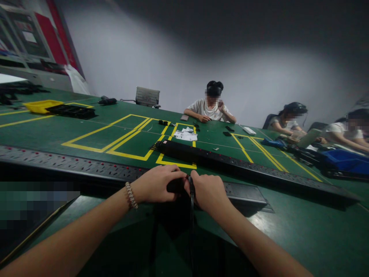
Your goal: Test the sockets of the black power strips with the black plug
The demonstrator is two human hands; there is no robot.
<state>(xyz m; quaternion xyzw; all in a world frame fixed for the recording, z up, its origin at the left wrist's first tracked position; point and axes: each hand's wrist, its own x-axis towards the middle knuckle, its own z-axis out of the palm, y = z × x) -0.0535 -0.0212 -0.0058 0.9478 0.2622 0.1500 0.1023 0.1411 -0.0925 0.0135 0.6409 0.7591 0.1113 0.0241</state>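
Note:
My left hand [157, 184], with a beaded bracelet at its wrist, is closed, its fingertips meeting those of my right hand [211, 190]. Between its thumb and fingers is something dark that I cannot make out. My right hand pinches a black cable [191, 215], which hangs straight down in front of the table. Just behind both hands lies a long black bar [109, 166] with slots and red dots along its top. A second such bar [239, 165] lies at a slant beyond it, toward the right.
Small white papers [186, 134] lie inside yellow tape lines on the green table [121, 132]. A yellow tray [43, 105] and black tray [73, 111] sit at left, a blue bin [346, 161] at right. A person [210, 107] sits opposite; two more people are at right.

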